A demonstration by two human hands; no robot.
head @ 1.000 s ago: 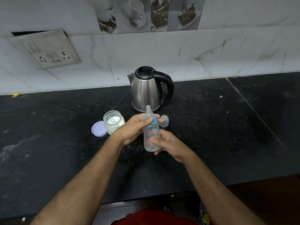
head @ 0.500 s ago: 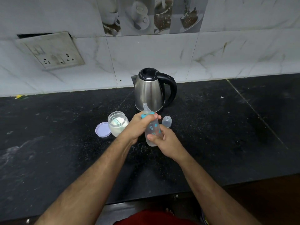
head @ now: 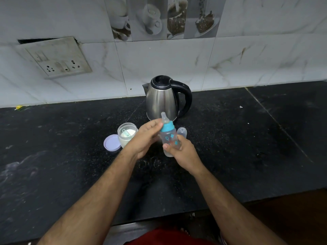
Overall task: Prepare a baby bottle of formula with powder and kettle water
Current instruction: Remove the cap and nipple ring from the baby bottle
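We hold the baby bottle (head: 169, 138) at the kettle's (head: 162, 99) 6 o'clock: right hand (head: 184, 152) closed around its body, left hand (head: 146, 137) pinching the teal collar (head: 167, 126). Powder jar (head: 127, 134) stands open; bottle looks empty, so filling remains.

Dim, cool indoor light; soft highlights streak the steel kettle (head: 161, 101) and the black counter (head: 230, 138) shows a faint sheen. Wide-angle lens bends the edges; slight overall softness

A black speckled surface (head: 247, 147) meets a white marble-tiled wall (head: 159, 64). Left on that wall hangs a grimy socket plate (head: 56, 58); above, cup-printed tiles (head: 164, 16).
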